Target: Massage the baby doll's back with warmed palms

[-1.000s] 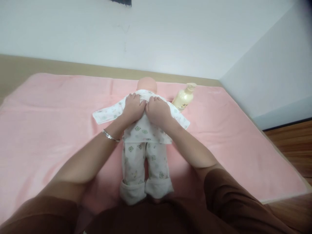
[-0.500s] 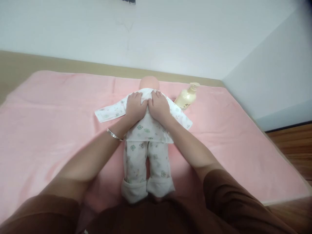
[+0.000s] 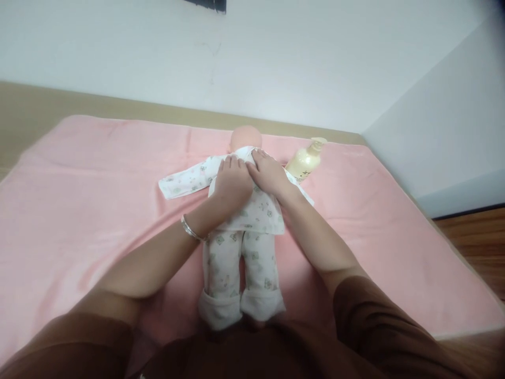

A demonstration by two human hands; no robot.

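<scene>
A baby doll (image 3: 246, 138) lies face down, its bare head pointing away from me. It wears a white printed top (image 3: 258, 213) with the sleeves spread and matching trousers (image 3: 224, 258) with turned-up cuffs. My left hand (image 3: 233, 184) rests on the middle of the doll's back, fingers stretched forward and partly side by side. Flat on the upper back, near the doll's right shoulder, lies my right hand (image 3: 268, 171) with its thumb apart. The hands touch or nearly touch at the thumbs. Neither grips anything.
Beside the doll's right sleeve is a pale yellow pump bottle (image 3: 304, 162), tilted in view. A pink blanket (image 3: 374, 226) lies under everything, with creases to the left. White walls (image 3: 276, 63) rise behind, with a dark object (image 3: 211, 4) at the top.
My left hand has slid right, from the doll's left upper back toward the middle. My right hand has shifted slightly outward to the right. The view has moved a little.
</scene>
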